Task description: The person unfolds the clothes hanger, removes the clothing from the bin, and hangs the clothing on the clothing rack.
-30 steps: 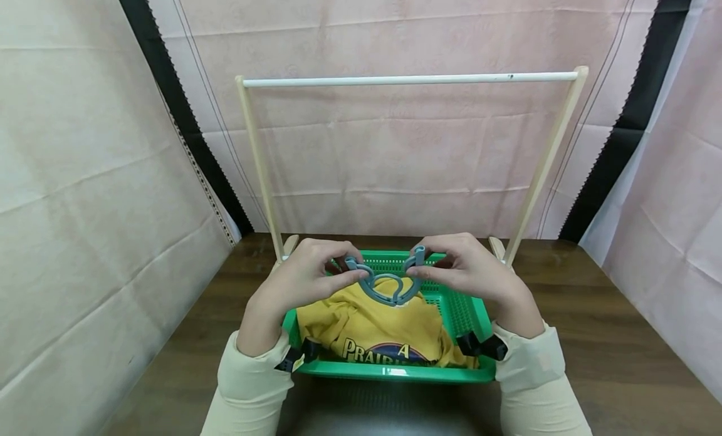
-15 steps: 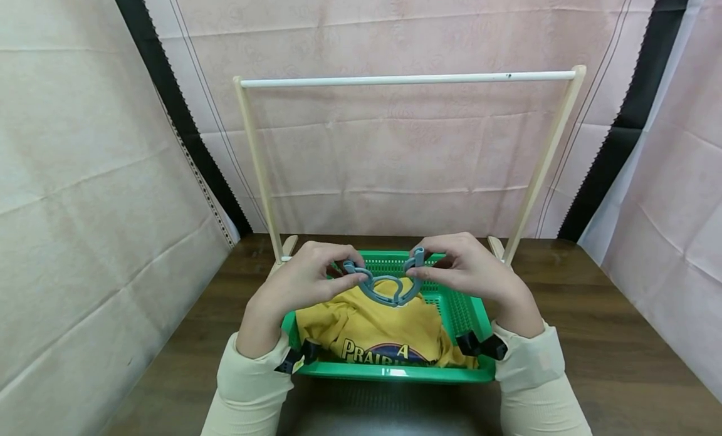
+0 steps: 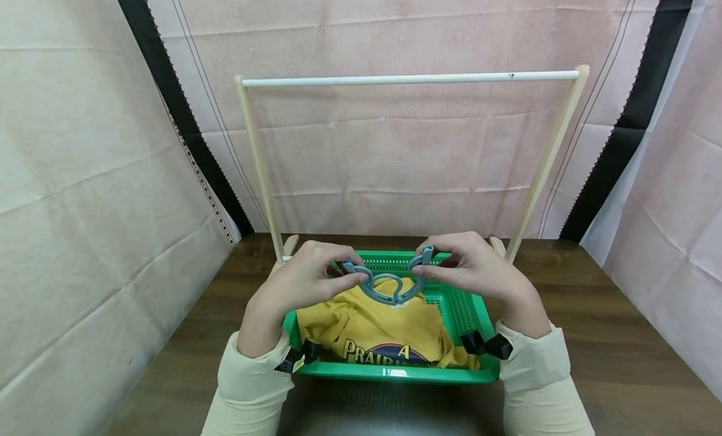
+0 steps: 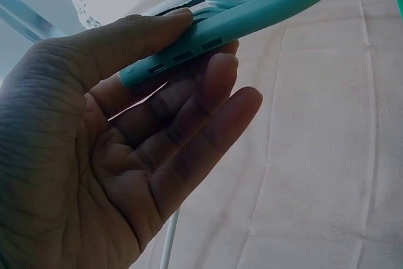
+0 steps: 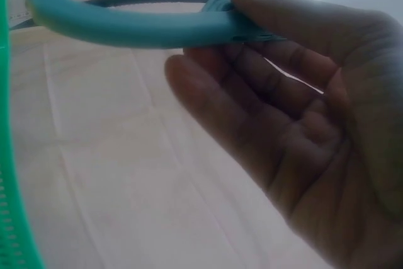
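Pinching the blue hanger (image 4: 271,12) between fingers (image 4: 220,83) of left hand (image 3: 307,270) and right hand (image 3: 470,264), above green basket (image 3: 395,373) on wood-grained counter (image 3: 592,323), amid creased cloth walls (image 3: 73,173) left, right and far.

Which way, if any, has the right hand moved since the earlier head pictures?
Yes: the right hand has shifted slightly rightward, a little nearer the rack's right post in the head view.

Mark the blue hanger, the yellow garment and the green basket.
Blue hanger (image 4: 286,5): left wrist view, on its curved arm.
Yellow garment (image 3: 383,324): head view, on cloth above the lettering.
Green basket (image 3: 440,375): head view, on its near rim.
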The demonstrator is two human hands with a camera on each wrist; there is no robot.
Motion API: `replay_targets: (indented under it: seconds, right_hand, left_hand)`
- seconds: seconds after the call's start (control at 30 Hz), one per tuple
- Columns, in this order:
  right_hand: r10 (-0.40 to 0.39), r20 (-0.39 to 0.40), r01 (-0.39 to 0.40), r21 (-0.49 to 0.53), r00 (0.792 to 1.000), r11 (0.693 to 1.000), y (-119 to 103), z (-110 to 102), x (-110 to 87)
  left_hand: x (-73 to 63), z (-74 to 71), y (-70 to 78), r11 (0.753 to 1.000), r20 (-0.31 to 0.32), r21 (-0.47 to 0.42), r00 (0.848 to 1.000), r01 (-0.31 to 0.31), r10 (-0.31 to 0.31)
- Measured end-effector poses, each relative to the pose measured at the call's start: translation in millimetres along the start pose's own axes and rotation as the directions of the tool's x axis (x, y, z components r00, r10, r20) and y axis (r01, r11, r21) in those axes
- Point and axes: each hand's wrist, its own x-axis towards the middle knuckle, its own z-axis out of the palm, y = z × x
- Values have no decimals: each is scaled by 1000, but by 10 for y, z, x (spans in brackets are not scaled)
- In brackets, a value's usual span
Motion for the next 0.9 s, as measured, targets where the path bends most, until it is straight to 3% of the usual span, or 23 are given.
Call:
replay_targets:
  seconds: [0.23,0.5,0.9]
  right_hand:
    - [10,-17,-11,-45,1000,999,-8,-56,-21]
    - [78,-65,-85,-115,995,990,-34,-84,-64]
    - [70,-27,-72,-107,997,992,20,-127,-99]
  left_hand:
    - [6,-18,-5,1000,-18,10,1000,-2,2]
    - [7,-21,-16,1000,-20,4,1000,-8,8]
    - [-19,-40,-11,999,-60,10,997,-44,44]
